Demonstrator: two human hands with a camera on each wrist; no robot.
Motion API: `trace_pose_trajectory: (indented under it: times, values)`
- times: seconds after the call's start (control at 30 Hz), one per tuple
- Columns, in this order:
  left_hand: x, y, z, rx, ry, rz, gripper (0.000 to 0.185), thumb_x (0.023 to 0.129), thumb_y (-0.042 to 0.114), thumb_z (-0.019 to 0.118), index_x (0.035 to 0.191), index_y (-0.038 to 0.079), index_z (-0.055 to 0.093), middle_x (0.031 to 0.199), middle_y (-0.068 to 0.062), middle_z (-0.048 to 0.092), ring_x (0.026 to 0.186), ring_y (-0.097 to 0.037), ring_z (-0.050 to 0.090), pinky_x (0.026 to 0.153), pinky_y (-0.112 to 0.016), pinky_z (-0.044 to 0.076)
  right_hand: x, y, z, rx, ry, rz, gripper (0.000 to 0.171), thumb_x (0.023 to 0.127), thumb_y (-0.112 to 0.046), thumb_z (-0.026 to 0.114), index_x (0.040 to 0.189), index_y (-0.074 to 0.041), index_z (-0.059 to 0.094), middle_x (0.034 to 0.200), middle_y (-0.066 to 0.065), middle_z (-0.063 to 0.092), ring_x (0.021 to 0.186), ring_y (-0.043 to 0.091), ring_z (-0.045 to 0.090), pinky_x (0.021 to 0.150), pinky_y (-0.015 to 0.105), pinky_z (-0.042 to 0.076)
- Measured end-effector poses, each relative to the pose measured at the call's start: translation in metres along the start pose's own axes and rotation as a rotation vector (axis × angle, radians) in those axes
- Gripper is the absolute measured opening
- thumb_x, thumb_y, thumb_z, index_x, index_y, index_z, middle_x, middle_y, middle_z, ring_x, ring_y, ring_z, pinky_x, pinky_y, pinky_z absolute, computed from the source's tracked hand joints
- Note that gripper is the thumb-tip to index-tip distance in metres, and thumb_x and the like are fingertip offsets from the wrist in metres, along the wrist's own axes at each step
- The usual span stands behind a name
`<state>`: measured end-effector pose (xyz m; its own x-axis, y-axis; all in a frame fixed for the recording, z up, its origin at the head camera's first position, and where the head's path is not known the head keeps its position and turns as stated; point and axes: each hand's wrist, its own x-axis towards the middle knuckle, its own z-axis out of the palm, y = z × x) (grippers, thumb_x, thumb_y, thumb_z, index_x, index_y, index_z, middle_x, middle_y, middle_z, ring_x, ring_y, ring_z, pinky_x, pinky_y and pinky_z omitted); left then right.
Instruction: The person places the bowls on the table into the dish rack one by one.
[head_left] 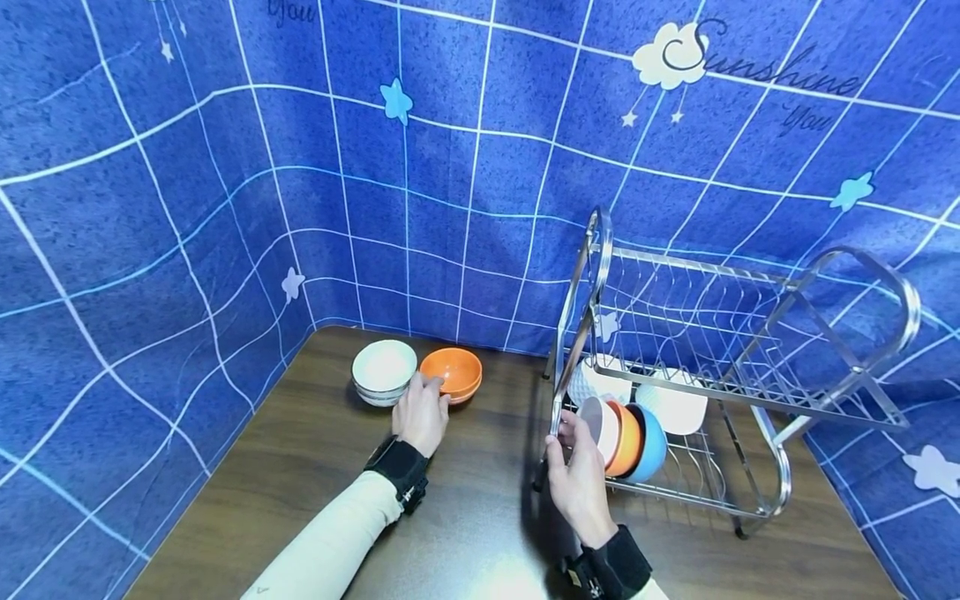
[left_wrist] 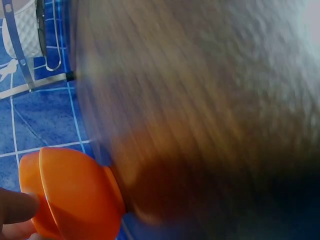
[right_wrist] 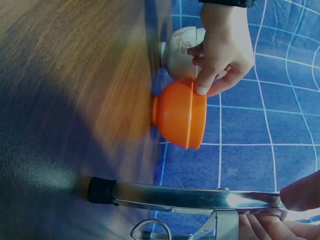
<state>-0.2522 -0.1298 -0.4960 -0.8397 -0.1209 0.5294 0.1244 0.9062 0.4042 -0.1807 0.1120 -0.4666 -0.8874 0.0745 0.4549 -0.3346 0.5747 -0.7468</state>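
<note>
Under the left hand [head_left: 422, 414], by all appearances a finger pinch on the near rim of the upper orange bowl [head_left: 452, 367], nested in the lower orange bowl [right_wrist: 170, 114] on the table [head_left: 480, 492]. Probably at the step of parting the two; next, a straight lift to be made, firm but without dragging the lower one along. Just left of the pinch, the white bowls [head_left: 385, 364], easy to knock with a sideways swing. Close behind, the table's back edge and the curtain [head_left: 435, 217]. Right of the pinch, an open stretch of tabletop, likely the freest way out, up to the right hand [head_left: 581, 479], wrapped about the front left post of the rack [right_wrist: 165, 195], presumably for steadying. Beyond that grip, on edge in the lower tier, a row of racked bowls [head_left: 627, 442], low under the upper tier [head_left: 750, 398], so probably best approached from the front. Farther back, two white dishes [head_left: 678, 408].
</note>
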Motion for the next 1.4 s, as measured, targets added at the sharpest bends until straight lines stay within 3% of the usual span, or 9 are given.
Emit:
trace_pose_trajectory:
  times: [0.23, 0.43, 0.67, 1.0, 1.13, 1.27, 1.4]
  values:
    - [0.005, -0.001, -0.002, 0.053, -0.067, 0.024, 0.013, 0.086, 0.018, 0.071, 0.095, 0.01, 0.068, 0.086, -0.011, 0.064, 0.073, -0.034, 0.063, 0.057, -0.048, 0.05, -0.001, -0.002, 0.0, 0.01, -0.012, 0.024, 0.039, 0.089, -0.003, 0.063, 0.126, -0.006, 0.052, 0.101, 0.009, 0.063, 0.089, 0.019, 0.062, 0.076, 0.038, 0.051]
    - [0.002, 0.0, 0.0, -0.002, -0.098, 0.009, 0.015, 0.088, 0.022, 0.068, 0.093, 0.008, 0.064, 0.085, -0.013, 0.058, 0.071, -0.036, 0.061, 0.058, -0.048, 0.051, -0.002, -0.003, 0.0, 0.014, -0.017, 0.019, 0.038, 0.089, -0.003, 0.063, 0.126, -0.006, 0.052, 0.099, 0.008, 0.063, 0.088, 0.018, 0.062, 0.074, 0.036, 0.051]
    - [-0.001, 0.0, 0.003, -0.061, -0.073, -0.053, 0.024, 0.093, 0.033, 0.059, 0.087, 0.01, 0.06, 0.079, -0.014, 0.052, 0.063, -0.037, 0.058, 0.056, -0.048, 0.05, -0.002, -0.003, 0.0, 0.004, -0.028, 0.035, 0.039, 0.09, -0.005, 0.062, 0.127, -0.007, 0.05, 0.1, 0.008, 0.062, 0.088, 0.017, 0.062, 0.072, 0.035, 0.05]
    - [0.006, 0.005, -0.005, -0.114, -0.087, -0.174, 0.017, 0.088, 0.018, 0.057, 0.076, 0.008, 0.062, 0.077, -0.014, 0.056, 0.074, -0.038, 0.06, 0.066, -0.051, 0.05, -0.003, -0.003, 0.0, 0.015, -0.031, 0.032, 0.039, 0.09, -0.004, 0.061, 0.127, -0.005, 0.05, 0.1, 0.009, 0.063, 0.089, 0.018, 0.063, 0.074, 0.036, 0.051]
    - [0.012, 0.008, -0.008, -0.116, -0.128, -0.22, 0.012, 0.082, 0.016, 0.061, 0.085, 0.005, 0.056, 0.08, -0.016, 0.06, 0.078, -0.039, 0.062, 0.067, -0.051, 0.051, -0.003, -0.004, 0.0, 0.042, -0.043, 0.054, 0.039, 0.091, -0.003, 0.06, 0.129, -0.005, 0.049, 0.1, 0.008, 0.064, 0.088, 0.017, 0.063, 0.075, 0.035, 0.051]
    - [0.019, 0.011, -0.009, -0.084, -0.195, -0.279, 0.032, 0.08, 0.021, 0.064, 0.102, 0.0, 0.053, 0.09, -0.023, 0.063, 0.082, -0.043, 0.063, 0.069, -0.052, 0.052, -0.003, -0.004, 0.0, 0.104, -0.047, 0.103, 0.038, 0.091, 0.001, 0.06, 0.127, -0.005, 0.05, 0.096, 0.006, 0.066, 0.086, 0.016, 0.064, 0.073, 0.028, 0.051]
    - [0.024, 0.01, -0.008, -0.014, -0.239, -0.266, 0.033, 0.082, 0.023, 0.064, 0.097, -0.005, 0.06, 0.087, -0.025, 0.065, 0.08, -0.042, 0.064, 0.067, -0.052, 0.052, -0.003, -0.003, 0.001, 0.169, -0.045, 0.154, 0.037, 0.09, 0.003, 0.06, 0.125, -0.005, 0.052, 0.092, 0.005, 0.066, 0.082, 0.017, 0.064, 0.069, 0.024, 0.05]
